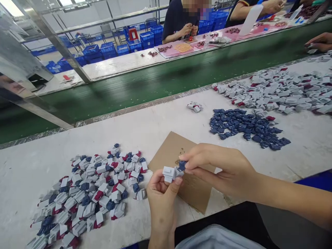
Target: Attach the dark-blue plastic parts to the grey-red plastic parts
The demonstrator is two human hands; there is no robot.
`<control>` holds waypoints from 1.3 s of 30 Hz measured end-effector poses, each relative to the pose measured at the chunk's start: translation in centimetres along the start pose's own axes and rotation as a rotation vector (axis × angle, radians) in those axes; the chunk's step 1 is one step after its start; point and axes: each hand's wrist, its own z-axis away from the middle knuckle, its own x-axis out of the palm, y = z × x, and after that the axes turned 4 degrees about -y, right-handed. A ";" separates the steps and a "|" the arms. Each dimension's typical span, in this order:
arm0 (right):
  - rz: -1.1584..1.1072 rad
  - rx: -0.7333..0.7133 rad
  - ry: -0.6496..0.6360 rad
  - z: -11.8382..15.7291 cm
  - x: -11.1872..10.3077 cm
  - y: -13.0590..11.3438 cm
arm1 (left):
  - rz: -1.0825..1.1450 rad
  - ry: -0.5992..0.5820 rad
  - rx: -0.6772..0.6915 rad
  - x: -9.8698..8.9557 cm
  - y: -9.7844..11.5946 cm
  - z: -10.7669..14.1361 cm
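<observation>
Over the cardboard sheet (167, 147), the left hand (162, 202) pinches a stepped, pale-grey plastic piece (169, 173), while the right hand (220, 166) pinches a small navy part (182, 165) at its end, its outline partly hidden.

Counter: white-topped (155, 121), marked with small specks and scuffs, running from the near left to the far right.
Far edge: a greyish strip (145, 104) borders the white top.
Left: a mixed pile (100, 183) of grey, dark red and blue pieces lies loosely spread, its right-hand strays near the left corner of the board.
Middle: a flat brown board (166, 147), set at a slant, lies toward the near side.
Beyond the board: a small cluster (195, 107) of mostly grey pieces lies apart.
Right: a blue pile (241, 124).
Far right: a broad heap (285, 90) of grey pieces with some dark red, just beyond the blue ones.
</observation>
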 end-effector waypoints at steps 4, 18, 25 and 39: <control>0.005 -0.014 0.002 0.1 0.1 0.1 | -0.004 -0.018 0.013 0.2 0.1 0.1; 0.017 -0.001 0.010 0.7 0.0 0.0 | -0.046 -0.059 0.032 1.0 0.7 0.4; -0.129 0.113 0.124 1.4 0.4 0.8 | -0.025 -0.020 -0.041 1.6 -0.1 0.6; -0.846 0.732 0.006 -1.8 3.7 0.8 | -0.223 -0.015 0.037 2.6 -1.4 0.4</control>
